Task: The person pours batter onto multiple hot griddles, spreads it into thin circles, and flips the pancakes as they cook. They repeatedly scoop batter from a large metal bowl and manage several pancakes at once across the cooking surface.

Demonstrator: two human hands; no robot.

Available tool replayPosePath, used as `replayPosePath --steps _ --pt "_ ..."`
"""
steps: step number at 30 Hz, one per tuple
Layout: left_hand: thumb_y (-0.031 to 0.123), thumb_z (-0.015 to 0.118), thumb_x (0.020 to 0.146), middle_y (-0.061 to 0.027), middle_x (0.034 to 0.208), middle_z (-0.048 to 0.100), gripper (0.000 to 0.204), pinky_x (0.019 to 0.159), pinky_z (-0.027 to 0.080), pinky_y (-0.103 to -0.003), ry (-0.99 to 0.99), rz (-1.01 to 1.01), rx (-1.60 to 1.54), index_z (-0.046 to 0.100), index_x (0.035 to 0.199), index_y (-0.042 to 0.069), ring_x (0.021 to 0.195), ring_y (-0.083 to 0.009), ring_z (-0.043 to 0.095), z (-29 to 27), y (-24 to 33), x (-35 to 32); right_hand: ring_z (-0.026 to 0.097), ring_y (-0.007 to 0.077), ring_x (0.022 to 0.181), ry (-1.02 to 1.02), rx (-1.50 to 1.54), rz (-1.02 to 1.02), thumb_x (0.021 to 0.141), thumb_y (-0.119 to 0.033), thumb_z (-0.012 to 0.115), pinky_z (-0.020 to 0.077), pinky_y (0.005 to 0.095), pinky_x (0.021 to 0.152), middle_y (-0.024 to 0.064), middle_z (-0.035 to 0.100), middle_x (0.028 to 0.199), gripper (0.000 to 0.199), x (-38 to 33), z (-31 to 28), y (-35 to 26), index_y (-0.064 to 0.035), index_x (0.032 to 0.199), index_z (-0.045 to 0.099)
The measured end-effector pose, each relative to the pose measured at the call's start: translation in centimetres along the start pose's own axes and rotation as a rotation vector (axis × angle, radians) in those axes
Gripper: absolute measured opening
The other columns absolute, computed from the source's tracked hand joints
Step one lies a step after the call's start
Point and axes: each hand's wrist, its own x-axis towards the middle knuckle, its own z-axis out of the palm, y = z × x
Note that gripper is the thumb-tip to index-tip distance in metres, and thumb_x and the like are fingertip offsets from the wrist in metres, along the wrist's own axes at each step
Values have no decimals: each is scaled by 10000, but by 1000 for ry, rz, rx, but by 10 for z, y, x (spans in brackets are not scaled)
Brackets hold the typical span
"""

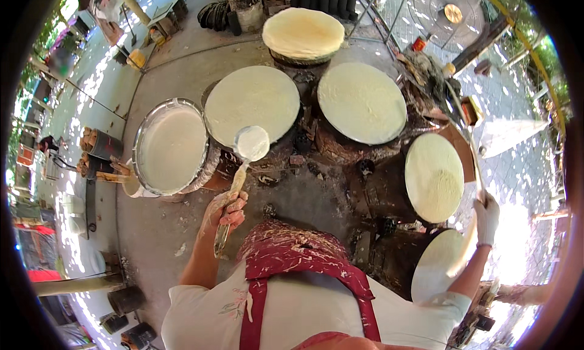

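My left hand [225, 209], smeared with batter, grips the wooden handle of a ladle [250, 143] whose round bowl is full of white batter and hovers at the near edge of a round cooking surface [252, 103] coated in pale batter. My right hand [486, 219], in a white glove, holds a long thin stick [469, 144] that reaches up past a round cooker [434, 176] on the right. Several more round cookers with pale sheets stand around: one at top [303, 33], one at centre right [361, 102], one at lower right [439, 262].
A large metal basin [172, 146] of white batter stands to the left of the ladle. Stacked firewood [97, 146] and cans lie further left on the concrete floor. I wear a red apron [292, 255]. A fan [447, 12] and clutter stand at the top right.
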Motion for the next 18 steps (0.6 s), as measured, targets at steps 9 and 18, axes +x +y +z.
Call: replayPosePath --steps 9,18 --pt "220 463 1025 64 620 377 256 439 325 -241 252 308 142 508 1093 -23 350 -36 345 -67 120 -52 670 241 840 -195 -110 -495 807 -322 658 501 349 783 198 692 920 517 119 178 -384 22 1192 630" --pt "157 530 985 9 618 426 245 323 290 -201 261 528 -320 530 1052 -79 337 -75 329 -94 154 -21 608 129 649 -279 711 -365 755 -222 780 490 279 571 48 674 812 388 308 301 -573 -15 1071 692"
